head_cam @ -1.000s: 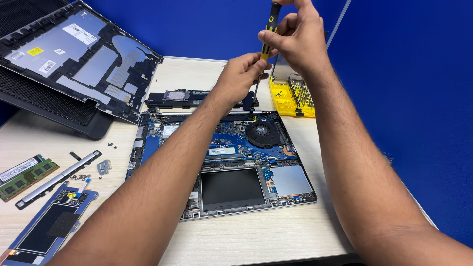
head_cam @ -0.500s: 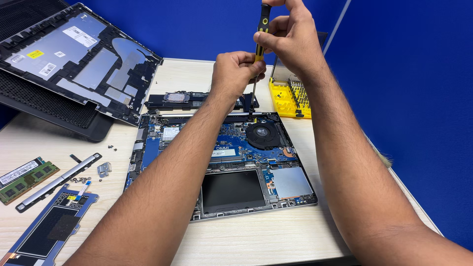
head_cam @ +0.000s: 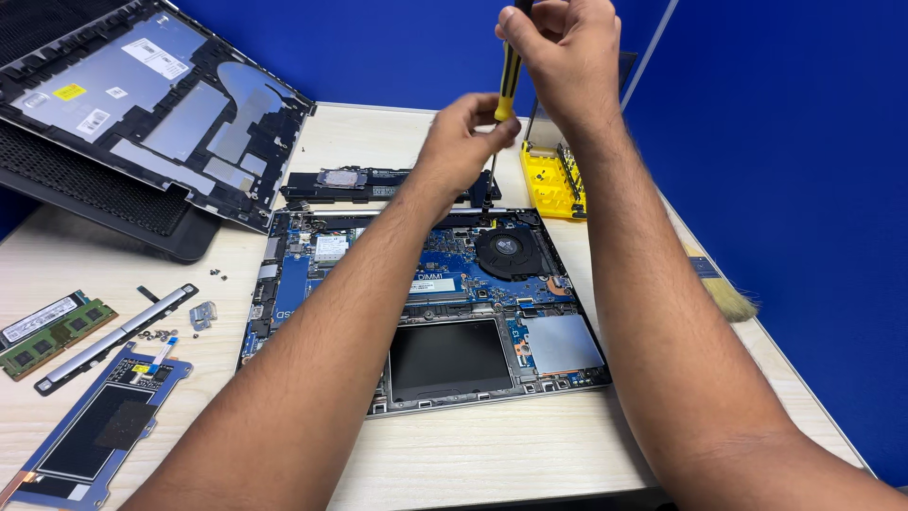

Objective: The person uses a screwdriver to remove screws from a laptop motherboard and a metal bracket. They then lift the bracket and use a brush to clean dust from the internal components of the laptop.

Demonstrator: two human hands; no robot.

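Top centre of the frame: the right hand is wrapped around the handle of a yellow-and-black screwdriver, upright. Just below it, the left hand pinches the shaft. The tip sits at the far edge of the opened laptop chassis, beside the black fan.

Blue walls, pale wood table

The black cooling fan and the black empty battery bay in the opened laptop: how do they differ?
The black round cooling fan has blades and sits near the chassis's back edge; the black empty battery bay is a flat, larger rectangle nearer the front edge. The fan lies nearer the left hand. Both are inside the opened laptop.
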